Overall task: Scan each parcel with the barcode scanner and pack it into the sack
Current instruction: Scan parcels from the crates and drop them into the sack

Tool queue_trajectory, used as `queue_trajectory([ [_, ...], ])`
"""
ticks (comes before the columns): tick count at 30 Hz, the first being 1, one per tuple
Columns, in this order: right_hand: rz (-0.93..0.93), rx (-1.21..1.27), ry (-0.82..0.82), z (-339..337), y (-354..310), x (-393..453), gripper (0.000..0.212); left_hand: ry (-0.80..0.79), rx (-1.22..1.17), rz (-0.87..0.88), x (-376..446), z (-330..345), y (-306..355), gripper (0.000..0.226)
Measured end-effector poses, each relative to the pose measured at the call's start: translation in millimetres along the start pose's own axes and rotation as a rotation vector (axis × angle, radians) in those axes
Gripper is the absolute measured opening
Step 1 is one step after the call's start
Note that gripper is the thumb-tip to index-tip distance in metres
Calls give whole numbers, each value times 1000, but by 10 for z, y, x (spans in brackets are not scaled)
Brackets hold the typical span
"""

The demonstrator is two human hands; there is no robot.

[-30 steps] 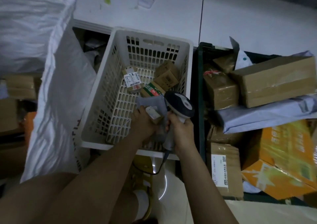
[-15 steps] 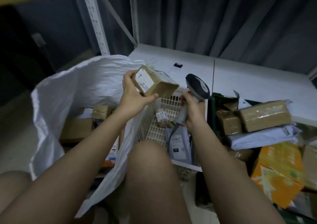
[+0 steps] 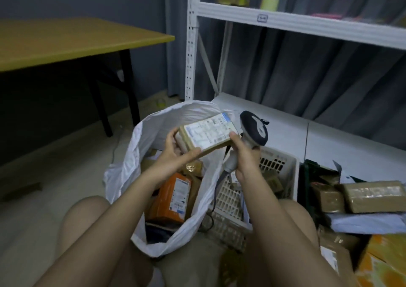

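I hold a small brown parcel in my left hand, fingers curled around its near end, white label face up. My right hand grips the handle of the barcode scanner, and its thumb touches the parcel's right edge. The scanner head sits just beside the label at 3 o'clock.

Half a second ago the parcel was turned with its label toward my left and my hands were apart; now the label faces up and the hands meet. A second ago I was reaching into the basket. I judge the scan is about to happen or just done, and the drop into the sack comes next.

The white sack stands open directly below the parcel, at 6 o'clock from it, already holding several parcels including an orange box. A white slatted basket sits at 4 o'clock with a few parcels left. More boxes pile at far right. I sit on a pale floor. A yellow-topped table stands at 10 o'clock, white metal shelving and a grey curtain at 1 o'clock.
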State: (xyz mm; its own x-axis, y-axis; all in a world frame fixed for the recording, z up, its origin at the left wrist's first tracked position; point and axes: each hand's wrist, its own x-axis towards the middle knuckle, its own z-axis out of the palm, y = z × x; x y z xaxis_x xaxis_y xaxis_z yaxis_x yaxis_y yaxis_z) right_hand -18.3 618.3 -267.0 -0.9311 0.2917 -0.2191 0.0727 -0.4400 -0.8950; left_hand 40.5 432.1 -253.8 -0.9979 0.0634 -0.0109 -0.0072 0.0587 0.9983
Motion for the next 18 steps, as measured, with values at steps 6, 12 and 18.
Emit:
queue_trajectory([
  [6, -8, -66, 24, -79, 315, -155, 21, 90, 17, -256, -9, -108, -202, 42],
  [12, 39, -118, -74, -33, 453, -210, 15, 31, 46, -225, 4, -28, -454, 42],
  [18, -114, -444, -195, -164, 356, -134, 32, 185, -17, -167, 115, -169, -517, 45],
])
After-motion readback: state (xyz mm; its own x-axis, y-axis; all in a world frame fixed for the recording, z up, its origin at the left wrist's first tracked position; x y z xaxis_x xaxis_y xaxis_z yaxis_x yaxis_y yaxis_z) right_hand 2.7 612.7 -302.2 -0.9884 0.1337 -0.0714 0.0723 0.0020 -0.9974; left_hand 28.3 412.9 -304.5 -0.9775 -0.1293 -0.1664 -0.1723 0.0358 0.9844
